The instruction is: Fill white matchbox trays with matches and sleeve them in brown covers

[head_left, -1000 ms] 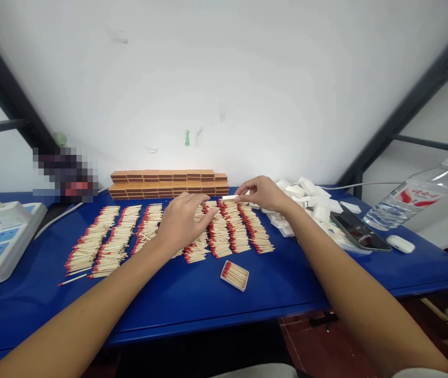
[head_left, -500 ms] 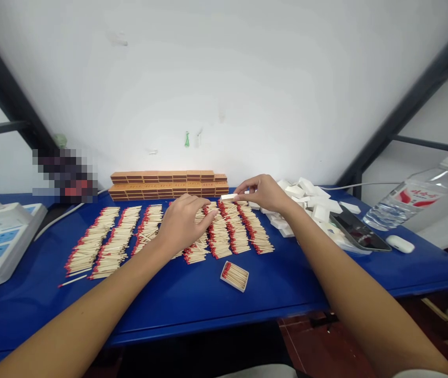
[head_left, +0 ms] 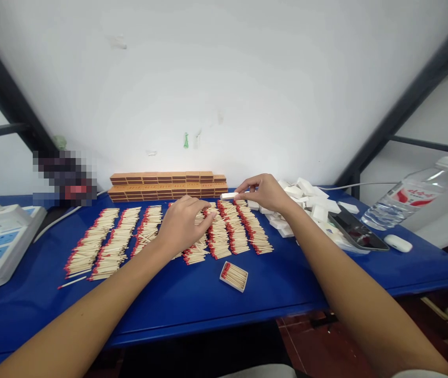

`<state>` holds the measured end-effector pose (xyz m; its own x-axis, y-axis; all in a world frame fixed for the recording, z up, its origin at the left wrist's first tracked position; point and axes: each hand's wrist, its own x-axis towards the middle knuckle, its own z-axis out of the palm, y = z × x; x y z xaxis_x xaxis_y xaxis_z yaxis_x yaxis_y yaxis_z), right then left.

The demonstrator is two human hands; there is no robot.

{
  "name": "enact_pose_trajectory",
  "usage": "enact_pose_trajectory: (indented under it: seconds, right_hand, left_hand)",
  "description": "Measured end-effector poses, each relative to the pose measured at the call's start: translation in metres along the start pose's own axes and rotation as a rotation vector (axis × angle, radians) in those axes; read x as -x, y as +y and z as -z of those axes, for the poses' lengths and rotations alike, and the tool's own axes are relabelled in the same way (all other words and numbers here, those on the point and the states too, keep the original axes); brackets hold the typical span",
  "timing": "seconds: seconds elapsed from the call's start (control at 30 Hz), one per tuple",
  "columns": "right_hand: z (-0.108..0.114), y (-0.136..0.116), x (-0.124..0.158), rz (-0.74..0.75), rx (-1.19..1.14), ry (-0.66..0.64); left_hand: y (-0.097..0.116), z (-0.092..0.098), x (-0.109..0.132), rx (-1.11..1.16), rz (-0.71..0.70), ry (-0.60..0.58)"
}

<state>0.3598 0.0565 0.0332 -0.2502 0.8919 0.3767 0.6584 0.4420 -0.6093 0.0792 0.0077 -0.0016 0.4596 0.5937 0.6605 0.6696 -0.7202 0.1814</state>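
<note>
In the head view, our right hand [head_left: 261, 191] pinches 1 tray [head_left: 228, 196] at the far end of the matches [head_left: 261, 242]; our left hand [head_left: 182, 223], thumb and fingers apart, is over them, contact unclear. We judge the tray is being positioned; the next move calls for a steady, level pinch.

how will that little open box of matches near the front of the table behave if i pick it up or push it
The small box is probably light, since its walls look thin. Pushed, it would likely slide rather than roll, being low and flat-sided. Tilted, it may spill its matches, as the top is open.
</note>
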Motion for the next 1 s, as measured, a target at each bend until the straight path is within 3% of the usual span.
enact_pose_trajectory:
  seconds: [0.27,0.4,0.53,0.67,0.83,1.0]
  right_hand:
    - [0.000,0.001,-0.001,0.011,0.001,0.041]
    - [0.027,0.014,0.000,-0.035,0.077,0.156]
    - [0.074,0.039,0.011,-0.235,0.217,0.270]
    - [0.106,0.063,0.025,-0.422,0.345,0.347]
    - [0.116,0.073,0.033,-0.543,0.474,0.298]
    - [0.115,0.072,0.030,-0.555,0.532,0.254]
  left_hand:
    - [0.003,0.005,-0.001,0.070,-0.017,-0.055]
    - [0.016,0.015,0.000,0.245,-0.100,-0.266]
    - [0.032,0.022,0.003,0.294,-0.160,-0.455]
    - [0.040,0.025,0.007,0.310,-0.176,-0.544]
    - [0.042,0.025,0.008,0.298,-0.200,-0.593]
    - [0.044,0.023,0.010,0.336,-0.244,-0.591]
